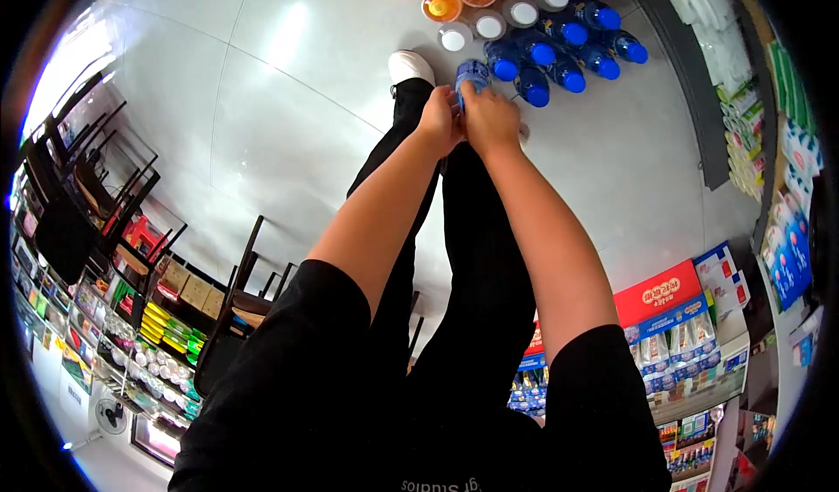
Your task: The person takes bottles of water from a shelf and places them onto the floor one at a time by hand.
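My right hand (491, 118) is closed around a clear plastic bottle with blue on it (473, 72), whose far end points away from me. Against the near part of the same bottle, my left hand (439, 121) is closed too, its fingers partly hidden. The bottle's near end is covered by my hands. Just past them on the floor stand several dark blue bottles with blue caps (572, 81), packed close together. Beside these is a line of bottles with white caps (522, 11), and further off several orange bottles (441, 4).
A grey tiled floor (297, 125) spreads around my white shoe (411, 67). Black chairs (96, 186) and stocked shelves (149, 361) are at the left. A red box (660, 291) sits above packaged goods at the lower right; more shelf goods (791, 239) line the right.
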`<move>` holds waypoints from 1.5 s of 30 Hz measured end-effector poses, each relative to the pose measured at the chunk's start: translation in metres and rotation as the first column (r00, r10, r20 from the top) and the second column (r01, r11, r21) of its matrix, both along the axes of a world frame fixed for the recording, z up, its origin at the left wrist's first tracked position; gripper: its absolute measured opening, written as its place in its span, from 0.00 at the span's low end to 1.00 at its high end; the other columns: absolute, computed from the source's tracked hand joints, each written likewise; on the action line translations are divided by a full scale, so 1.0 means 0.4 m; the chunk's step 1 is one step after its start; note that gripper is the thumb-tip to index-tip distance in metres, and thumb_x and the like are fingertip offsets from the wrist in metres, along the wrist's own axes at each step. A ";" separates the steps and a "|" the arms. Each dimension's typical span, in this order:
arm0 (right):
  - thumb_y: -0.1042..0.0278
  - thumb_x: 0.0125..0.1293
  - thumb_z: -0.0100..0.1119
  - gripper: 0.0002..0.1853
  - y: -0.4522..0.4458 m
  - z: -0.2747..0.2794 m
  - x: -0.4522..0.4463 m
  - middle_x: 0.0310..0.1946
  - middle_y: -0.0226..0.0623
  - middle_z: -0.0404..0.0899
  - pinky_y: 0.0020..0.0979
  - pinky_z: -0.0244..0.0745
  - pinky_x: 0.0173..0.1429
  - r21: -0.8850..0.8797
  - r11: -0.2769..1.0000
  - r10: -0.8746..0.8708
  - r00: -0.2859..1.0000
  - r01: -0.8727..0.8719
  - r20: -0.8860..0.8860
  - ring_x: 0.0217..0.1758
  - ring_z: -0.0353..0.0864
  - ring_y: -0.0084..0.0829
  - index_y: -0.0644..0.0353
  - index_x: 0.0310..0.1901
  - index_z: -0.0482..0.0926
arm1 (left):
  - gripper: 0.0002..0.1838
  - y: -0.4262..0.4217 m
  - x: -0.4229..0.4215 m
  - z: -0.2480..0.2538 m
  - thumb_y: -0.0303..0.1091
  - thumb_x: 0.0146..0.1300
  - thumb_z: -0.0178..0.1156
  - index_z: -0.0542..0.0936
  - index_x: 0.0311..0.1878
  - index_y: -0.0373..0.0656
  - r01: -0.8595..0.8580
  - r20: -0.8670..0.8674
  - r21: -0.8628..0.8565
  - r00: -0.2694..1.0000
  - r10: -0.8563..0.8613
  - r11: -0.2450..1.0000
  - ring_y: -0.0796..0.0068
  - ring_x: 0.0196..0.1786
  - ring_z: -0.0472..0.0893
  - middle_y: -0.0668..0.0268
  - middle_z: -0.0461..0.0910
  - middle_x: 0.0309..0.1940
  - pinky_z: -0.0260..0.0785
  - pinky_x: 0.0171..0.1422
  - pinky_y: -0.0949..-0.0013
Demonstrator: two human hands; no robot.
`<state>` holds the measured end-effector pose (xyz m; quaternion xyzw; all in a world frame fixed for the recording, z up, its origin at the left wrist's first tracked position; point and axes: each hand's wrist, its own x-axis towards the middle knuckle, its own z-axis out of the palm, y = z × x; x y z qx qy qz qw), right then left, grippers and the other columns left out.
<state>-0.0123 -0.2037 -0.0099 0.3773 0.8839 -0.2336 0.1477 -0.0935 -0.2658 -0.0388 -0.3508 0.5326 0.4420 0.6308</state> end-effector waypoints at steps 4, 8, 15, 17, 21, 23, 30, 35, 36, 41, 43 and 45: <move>0.66 0.58 0.51 0.09 0.014 -0.046 -0.027 0.31 0.39 0.79 0.41 0.77 0.33 -0.069 0.997 0.051 0.993 -0.044 0.105 0.35 0.81 0.41 0.51 0.41 0.71 | 0.22 0.008 -0.012 -0.065 0.47 0.62 0.39 0.71 0.50 0.42 -0.049 0.004 -0.024 0.999 0.049 0.999 0.60 0.48 0.73 0.57 0.74 0.46 0.63 0.56 0.59; 0.65 0.58 0.51 0.08 -0.001 -0.086 -0.030 0.30 0.39 0.79 0.40 0.77 0.31 -0.038 0.998 0.045 0.993 -0.041 0.106 0.32 0.82 0.39 0.50 0.39 0.72 | 0.22 0.000 -0.019 -0.088 0.47 0.62 0.39 0.72 0.48 0.42 -0.082 0.030 -0.067 0.996 0.084 0.994 0.61 0.46 0.73 0.57 0.74 0.44 0.63 0.55 0.59; 0.64 0.58 0.50 0.07 0.016 -0.103 -0.019 0.29 0.39 0.77 0.39 0.76 0.29 -0.047 0.999 0.013 0.991 -0.007 0.130 0.31 0.82 0.39 0.49 0.39 0.71 | 0.18 0.018 -0.008 -0.112 0.44 0.61 0.41 0.73 0.45 0.42 -0.041 0.056 -0.026 0.998 0.042 0.999 0.61 0.42 0.74 0.59 0.76 0.39 0.66 0.52 0.60; 0.64 0.59 0.49 0.08 0.009 -0.102 -0.015 0.30 0.39 0.77 0.38 0.76 0.28 -0.071 0.997 0.001 0.988 0.010 0.151 0.31 0.82 0.39 0.49 0.41 0.70 | 0.18 0.026 -0.001 -0.099 0.44 0.60 0.42 0.73 0.44 0.43 -0.054 0.054 -0.049 0.997 0.057 0.997 0.62 0.43 0.74 0.59 0.76 0.39 0.66 0.52 0.60; 0.63 0.61 0.47 0.12 -0.012 -0.098 -0.013 0.34 0.40 0.76 0.37 0.77 0.27 -0.085 0.996 -0.008 0.989 0.021 0.149 0.31 0.82 0.39 0.48 0.47 0.69 | 0.18 0.023 0.002 -0.090 0.45 0.62 0.42 0.73 0.44 0.43 0.018 0.024 0.010 1.000 -0.018 1.000 0.63 0.46 0.75 0.59 0.76 0.41 0.66 0.53 0.62; 0.63 0.62 0.47 0.18 -0.020 -0.080 -0.012 0.37 0.42 0.75 0.40 0.77 0.30 -0.118 0.990 -0.059 0.983 0.080 0.174 0.35 0.81 0.40 0.48 0.55 0.66 | 0.19 0.010 0.009 -0.099 0.46 0.62 0.41 0.73 0.45 0.43 0.066 -0.022 0.019 0.998 -0.065 0.998 0.63 0.48 0.75 0.58 0.77 0.42 0.66 0.54 0.63; 0.63 0.60 0.53 0.27 0.006 0.166 0.022 0.42 0.47 0.72 0.42 0.77 0.39 -0.242 0.956 -0.121 0.972 0.168 0.200 0.42 0.79 0.46 0.51 0.61 0.60 | 0.23 0.052 0.012 0.121 0.49 0.64 0.42 0.70 0.53 0.42 0.302 -0.144 -0.075 0.940 -0.310 0.951 0.64 0.49 0.74 0.60 0.75 0.46 0.63 0.57 0.63; 0.62 0.54 0.59 0.34 0.048 0.363 0.064 0.51 0.49 0.68 0.44 0.73 0.47 -0.342 0.865 -0.360 0.929 0.367 0.087 0.48 0.75 0.49 0.56 0.62 0.57 | 0.29 0.095 -0.010 0.348 0.47 0.60 0.50 0.62 0.63 0.45 0.467 -0.299 -0.030 0.840 -0.454 0.884 0.71 0.47 0.69 0.68 0.69 0.46 0.64 0.49 0.64; 0.62 0.54 0.59 0.34 0.064 0.408 0.069 0.52 0.50 0.67 0.44 0.72 0.49 -0.385 0.811 -0.456 0.888 0.441 0.058 0.50 0.74 0.49 0.57 0.62 0.58 | 0.27 0.104 -0.014 0.390 0.45 0.57 0.53 0.67 0.59 0.46 0.503 -0.366 -0.027 0.799 -0.477 0.864 0.76 0.41 0.68 0.72 0.69 0.38 0.64 0.43 0.68; 0.61 0.53 0.58 0.35 0.111 0.550 0.135 0.56 0.54 0.66 0.38 0.68 0.57 -0.373 0.679 -0.719 0.675 0.632 -0.165 0.56 0.70 0.48 0.62 0.62 0.59 | 0.26 0.163 -0.044 0.591 0.40 0.62 0.49 0.61 0.63 0.46 0.466 -0.413 0.143 0.830 -0.375 0.873 0.71 0.50 0.73 0.66 0.72 0.48 0.66 0.50 0.66; 0.61 0.54 0.59 0.35 0.154 0.660 0.154 0.55 0.53 0.67 0.37 0.68 0.57 -0.457 0.578 -0.803 0.572 0.676 -0.169 0.55 0.71 0.47 0.62 0.62 0.60 | 0.25 0.202 -0.053 0.696 0.39 0.62 0.48 0.61 0.63 0.46 0.507 -0.483 0.196 0.794 -0.368 0.839 0.70 0.52 0.73 0.64 0.72 0.52 0.65 0.52 0.66; 0.62 0.54 0.61 0.34 0.170 0.696 0.186 0.53 0.50 0.68 0.33 0.71 0.51 -0.507 0.513 -0.858 0.429 0.693 -0.281 0.46 0.76 0.37 0.62 0.62 0.60 | 0.25 0.236 -0.056 0.805 0.39 0.63 0.48 0.61 0.63 0.46 0.543 -0.535 0.257 0.769 -0.350 0.799 0.70 0.53 0.73 0.63 0.71 0.54 0.65 0.53 0.66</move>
